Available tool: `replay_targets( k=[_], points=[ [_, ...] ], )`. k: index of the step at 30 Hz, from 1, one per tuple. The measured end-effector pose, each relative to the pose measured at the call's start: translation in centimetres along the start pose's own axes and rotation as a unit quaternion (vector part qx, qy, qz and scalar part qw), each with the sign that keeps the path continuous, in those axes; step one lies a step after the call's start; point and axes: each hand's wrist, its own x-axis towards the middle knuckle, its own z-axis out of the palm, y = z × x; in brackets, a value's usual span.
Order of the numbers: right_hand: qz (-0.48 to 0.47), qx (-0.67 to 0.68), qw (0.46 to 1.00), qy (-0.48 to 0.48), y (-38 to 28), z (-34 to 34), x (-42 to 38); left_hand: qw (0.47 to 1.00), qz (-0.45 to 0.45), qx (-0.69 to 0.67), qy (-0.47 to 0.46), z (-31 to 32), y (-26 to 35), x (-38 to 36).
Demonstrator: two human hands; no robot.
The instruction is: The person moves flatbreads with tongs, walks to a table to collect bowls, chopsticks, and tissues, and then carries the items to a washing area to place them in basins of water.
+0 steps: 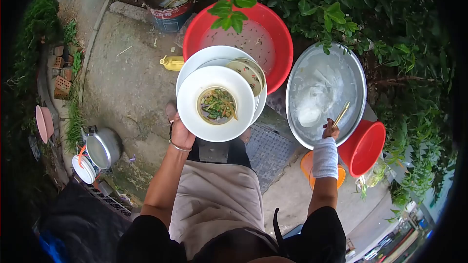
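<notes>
My left hand [182,135] is closed on the rim of a wide white bowl [192,109], which holds dark liquid and chopped green vegetables [218,105]. Behind this bowl, partly hidden by it, sits a larger white bowl [187,65] with patterned dishes [249,73] in it. My right hand [331,130], its wrist wrapped in white cloth [325,158], grips a pair of chopsticks [342,113]. It is over the near right edge of a big oval metal basin [292,92], in which water and a whitish, blurry mass [317,97] show.
A red basin [195,31] of cloudy water with floating bits stands at the front, a yellow bottle [172,63] beside it. Further off is a bucket of scraps [168,17]. A red tub [365,148] and orange basin [307,165] stand right; a metal pot [109,146] left. Leaves [234,5] overhang.
</notes>
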Motion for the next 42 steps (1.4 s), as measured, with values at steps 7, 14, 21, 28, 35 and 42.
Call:
replay_targets(
  k=[7, 14, 21, 28, 35, 42],
  points=[
    [-0.240, 0.201, 0.890, -0.330, -29.0, -1.5, -19.9, 0.998, 0.058, -0.023, 0.013, -1.5, 2.8, 1.4],
    [-0.543, 0.053, 0.802, -0.242, -42.6, 3.7, -28.0, 0.996, 0.059, -0.038, 0.054, -3.8, 8.5, 1.5],
    [-0.613, -0.300, 0.690, -0.243, -49.7, 12.4, -31.7, 0.998, 0.043, -0.029, 0.040, -6.6, 13.2, 1.8],
    [-0.598, -0.232, 0.672, -0.370, -54.3, 16.1, -32.0, 0.995, 0.044, -0.071, 0.058, -9.5, 15.7, 3.7],
    [-0.600, -0.117, 0.735, -0.293, -64.6, 17.0, -28.9, 0.996, 0.050, -0.052, 0.059, -13.9, 18.0, 6.4],
    [-0.646, -0.243, 0.722, -0.053, -76.0, 23.3, -26.5, 0.992, 0.065, -0.068, 0.089, -18.2, 21.1, 8.5]
  ],
)
